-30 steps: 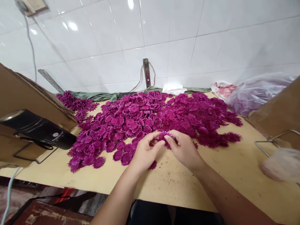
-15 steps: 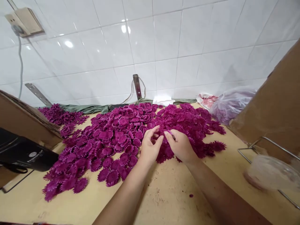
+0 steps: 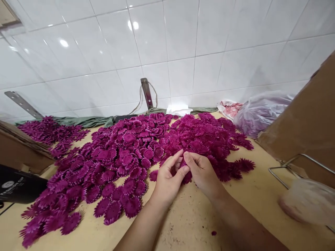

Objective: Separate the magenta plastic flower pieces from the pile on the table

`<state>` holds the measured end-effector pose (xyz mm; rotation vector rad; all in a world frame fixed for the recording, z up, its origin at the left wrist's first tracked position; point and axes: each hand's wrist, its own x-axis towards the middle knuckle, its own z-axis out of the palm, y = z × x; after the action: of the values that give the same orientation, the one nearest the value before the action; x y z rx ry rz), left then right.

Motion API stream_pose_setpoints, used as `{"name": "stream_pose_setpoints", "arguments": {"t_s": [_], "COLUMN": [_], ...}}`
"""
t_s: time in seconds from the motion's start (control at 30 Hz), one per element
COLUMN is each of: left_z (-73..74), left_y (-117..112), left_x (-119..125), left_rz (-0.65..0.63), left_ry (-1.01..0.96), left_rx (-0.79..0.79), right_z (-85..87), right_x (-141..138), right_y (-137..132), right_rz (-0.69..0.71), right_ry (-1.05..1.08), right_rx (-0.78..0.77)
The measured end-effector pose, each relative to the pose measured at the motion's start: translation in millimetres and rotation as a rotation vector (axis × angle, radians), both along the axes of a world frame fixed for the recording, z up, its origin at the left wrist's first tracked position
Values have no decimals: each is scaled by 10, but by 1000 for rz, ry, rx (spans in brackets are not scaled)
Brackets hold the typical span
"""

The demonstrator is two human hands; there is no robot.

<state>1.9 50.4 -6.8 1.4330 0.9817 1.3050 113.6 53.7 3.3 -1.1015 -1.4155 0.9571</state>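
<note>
So the left hand (image 3: 167,177) is half curled, thumb well apart from the inner fingers, and the right hand (image 3: 207,174) has its thumb tucked close to the index finger. Some purple shows between them, but with the heap right behind I honestly can't tell if either hand has hold of a piece. The purple flower pieces (image 3: 128,138) cover the middle of the desk (image 3: 187,223): flatter, rimmed ones spread left, a fluffier heap (image 3: 206,130) to the right, just beyond the fingers.

My two cents: pinch lightly near the centre of a piece, because those fringed edges look thin and would probably crease. I'd work over the bare near strip, where a drop is easy to spot, like that little purple scrap (image 3: 214,233) near right. Watch the left forearm too; loose pieces lie near it.
</note>
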Motion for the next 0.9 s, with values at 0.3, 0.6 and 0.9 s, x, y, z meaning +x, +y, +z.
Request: {"name": "stream_pose_setpoints", "arguments": {"t_s": [0.3, 0.6, 0.9], "left_z": [63, 148, 146], "left_y": [99, 52, -14], "left_x": [-165, -212, -266], "left_rz": [226, 47, -23], "left_ry": [-258, -509, -426], "left_rx": [-279, -519, -508], "right_z": [80, 14, 20], "right_x": [-15, 256, 250], "right_y": [-134, 113, 96], "right_rz": [31, -355, -446], "right_ry": [25, -391, -521], "right_rx": [43, 24, 282]}}
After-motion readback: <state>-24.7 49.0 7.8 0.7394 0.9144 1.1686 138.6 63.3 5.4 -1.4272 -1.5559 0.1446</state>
